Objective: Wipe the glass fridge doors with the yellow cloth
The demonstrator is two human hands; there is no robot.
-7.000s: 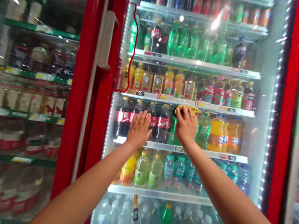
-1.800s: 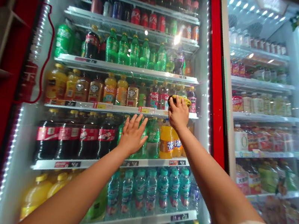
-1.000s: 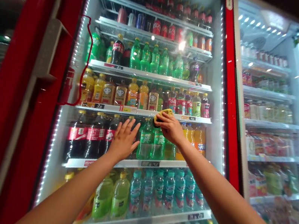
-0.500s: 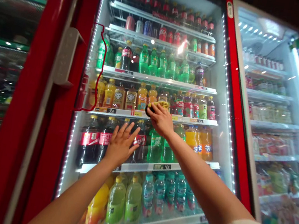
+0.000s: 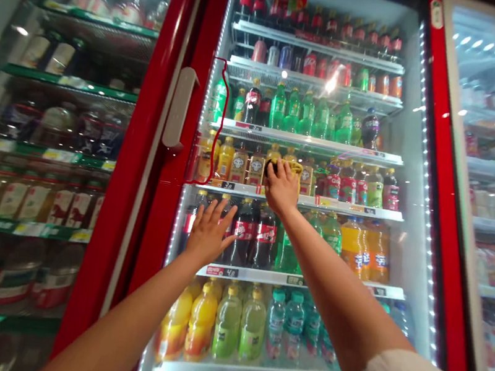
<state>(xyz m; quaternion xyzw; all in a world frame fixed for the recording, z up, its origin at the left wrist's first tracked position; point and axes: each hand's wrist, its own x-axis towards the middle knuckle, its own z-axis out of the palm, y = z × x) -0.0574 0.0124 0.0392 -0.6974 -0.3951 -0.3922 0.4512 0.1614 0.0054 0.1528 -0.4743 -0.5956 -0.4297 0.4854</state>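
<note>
A glass door (image 5: 320, 112) in a red frame fronts a drinks cooler. My right hand (image 5: 282, 186) presses a yellow and black cloth (image 5: 296, 168) against the glass, in front of the shelf with small juice bottles. The cloth is partly hidden under the palm and fingers. Lower and to the left, my left hand (image 5: 210, 230) has its fingers spread at the glass, in front of dark cola bottles (image 5: 244, 229). It holds nothing.
A pale handle (image 5: 179, 109) stands on the red door frame (image 5: 205, 34), left of the glass. Another cooler with green-edged shelves (image 5: 71, 82) is at the left. A white-framed cooler (image 5: 457, 106) stands at the right.
The view has turned left, so more of the left cooler shows. Against the bottles behind, my right hand with the cloth and my left hand have both shifted left across the glass.
</note>
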